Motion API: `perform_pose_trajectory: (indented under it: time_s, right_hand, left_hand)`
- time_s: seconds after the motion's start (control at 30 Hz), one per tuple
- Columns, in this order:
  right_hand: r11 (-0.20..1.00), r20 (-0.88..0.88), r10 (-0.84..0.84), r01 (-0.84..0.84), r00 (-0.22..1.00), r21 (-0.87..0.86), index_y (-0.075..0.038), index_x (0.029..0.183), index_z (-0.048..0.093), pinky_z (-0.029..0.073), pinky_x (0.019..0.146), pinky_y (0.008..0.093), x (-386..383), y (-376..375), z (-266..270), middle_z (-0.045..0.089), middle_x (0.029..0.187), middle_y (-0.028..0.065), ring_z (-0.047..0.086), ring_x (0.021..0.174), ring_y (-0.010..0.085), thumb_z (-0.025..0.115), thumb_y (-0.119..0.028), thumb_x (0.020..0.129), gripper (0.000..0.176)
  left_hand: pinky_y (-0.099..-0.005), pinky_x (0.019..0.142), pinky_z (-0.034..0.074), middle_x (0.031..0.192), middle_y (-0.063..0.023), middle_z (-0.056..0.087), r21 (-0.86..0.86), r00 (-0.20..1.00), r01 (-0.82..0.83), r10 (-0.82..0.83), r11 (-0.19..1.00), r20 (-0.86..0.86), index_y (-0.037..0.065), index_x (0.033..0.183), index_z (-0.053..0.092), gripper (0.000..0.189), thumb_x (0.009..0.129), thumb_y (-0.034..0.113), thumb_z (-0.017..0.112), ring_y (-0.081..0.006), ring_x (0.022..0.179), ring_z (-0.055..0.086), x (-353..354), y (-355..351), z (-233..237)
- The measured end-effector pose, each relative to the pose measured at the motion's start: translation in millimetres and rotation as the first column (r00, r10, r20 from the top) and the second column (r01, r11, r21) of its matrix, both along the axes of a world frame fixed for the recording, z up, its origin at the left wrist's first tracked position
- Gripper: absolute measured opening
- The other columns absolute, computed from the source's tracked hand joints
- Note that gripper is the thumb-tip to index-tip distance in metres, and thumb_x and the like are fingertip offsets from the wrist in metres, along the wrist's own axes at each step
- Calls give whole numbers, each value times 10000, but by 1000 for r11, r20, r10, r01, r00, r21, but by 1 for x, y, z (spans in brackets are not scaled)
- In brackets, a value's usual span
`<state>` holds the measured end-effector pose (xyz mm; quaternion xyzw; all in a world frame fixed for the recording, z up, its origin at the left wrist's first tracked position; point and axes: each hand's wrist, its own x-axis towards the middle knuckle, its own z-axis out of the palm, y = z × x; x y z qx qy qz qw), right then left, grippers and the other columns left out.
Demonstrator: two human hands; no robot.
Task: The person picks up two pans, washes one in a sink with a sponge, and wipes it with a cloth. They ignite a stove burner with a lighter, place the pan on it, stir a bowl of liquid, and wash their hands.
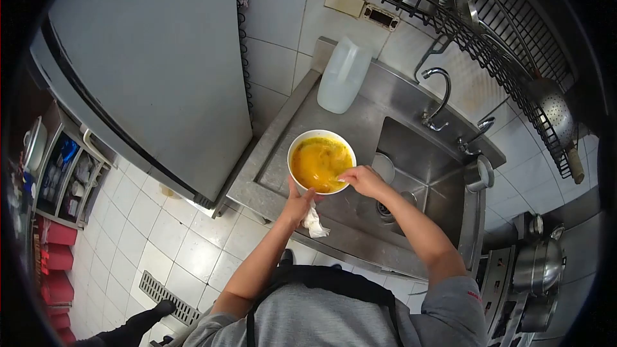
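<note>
A white bowl (pixel 290 168) holds a yellow liquid (pixel 315 162) that looks like beaten egg with darker flecks. It is over the steel counter, left of the sink basin. My left hand (pixel 301 204) grips the bowl's near rim, thumb up against its side. A crumpled white cloth or paper towel (pixel 315 223) hangs from that same hand. My right hand (pixel 365 181) is closed in a pinch at the bowl's right rim. A small pale end shows at its fingertips over the liquid; what it belongs to is hidden.
A translucent plastic jug (pixel 345 76) stands at the counter's back. Right of the bowl is the sink basin (pixel 443 209) with dishes inside, below two taps (pixel 439 93). A wire rack (pixel 443 22) overhangs. A refrigerator (pixel 151 71) stands left; another person's foot (pixel 164 308) shows below.
</note>
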<state>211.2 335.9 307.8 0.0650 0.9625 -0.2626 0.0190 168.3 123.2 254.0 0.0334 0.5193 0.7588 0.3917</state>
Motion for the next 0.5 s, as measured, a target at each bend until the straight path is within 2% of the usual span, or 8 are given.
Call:
perform_pose_trajectory:
  time_s: [0.03,0.1,0.13,0.23,0.27,0.37,0.4,0.5]
  right_hand:
    - [994,80,87,-81,993,-78,-105,885,645,463,698,322,1,-3,12,632,851,104,608,775,249,515,-147,814,154]
    - [978,31,-145,148,989,-146,-85,900,641,456,701,308,-7,14,1,635,831,107,608,766,216,532,-137,807,153]
    - [964,-46,-265,263,963,-47,-58,902,637,455,698,307,-5,3,20,634,815,117,610,761,201,529,-133,808,162]
    - [994,51,89,-86,995,-69,-57,909,633,457,687,313,0,-1,2,630,813,128,609,749,220,525,-133,810,165]
    - [968,35,153,-143,988,-204,-68,898,631,457,688,329,-4,4,1,626,811,132,606,748,242,521,-156,814,164]
    - [976,-32,-217,217,976,-14,-95,886,638,464,690,358,-8,10,23,622,824,130,588,786,310,540,-154,783,154]
    - [975,-12,-161,161,987,155,-94,875,638,465,692,349,-5,5,14,624,827,125,588,795,306,540,-149,781,147]
    - [954,-36,176,-180,984,-240,-100,872,638,468,685,357,-3,11,-3,625,835,117,595,785,298,489,-163,811,173]
  left_hand:
    - [-353,480,533,1138,-184,441,8,1000,-8,8,1000,-10,250,1305,-100,672,888,123,411,-265,941,563,1,0,1]
    - [-356,489,536,1161,-189,422,6,1000,3,-3,1000,-26,251,1306,-128,691,889,118,407,-265,947,560,3,-1,3]
    - [-357,493,538,1173,-191,412,9,999,5,-5,1000,-35,251,1307,-141,700,890,116,405,-265,950,559,3,-1,4]
    - [-311,457,508,1107,-204,476,49,999,-24,26,999,-39,195,1285,-272,817,883,113,435,-227,831,590,2,-1,1]
    - [-312,456,508,1110,-205,473,37,999,-22,23,999,-38,194,1284,-274,819,883,115,436,-227,838,588,1,0,2]
    - [-311,454,510,1116,-207,466,3,999,-8,9,1000,-40,195,1282,-278,823,883,120,438,-229,855,582,5,-2,4]
    - [-309,454,509,1117,-207,465,0,999,-12,12,1000,-49,196,1283,-278,822,884,121,437,-229,857,582,6,-3,5]
    - [-303,454,508,1118,-206,462,-1,998,-6,6,1000,-63,195,1284,-275,818,885,122,435,-230,856,581,1,-1,6]
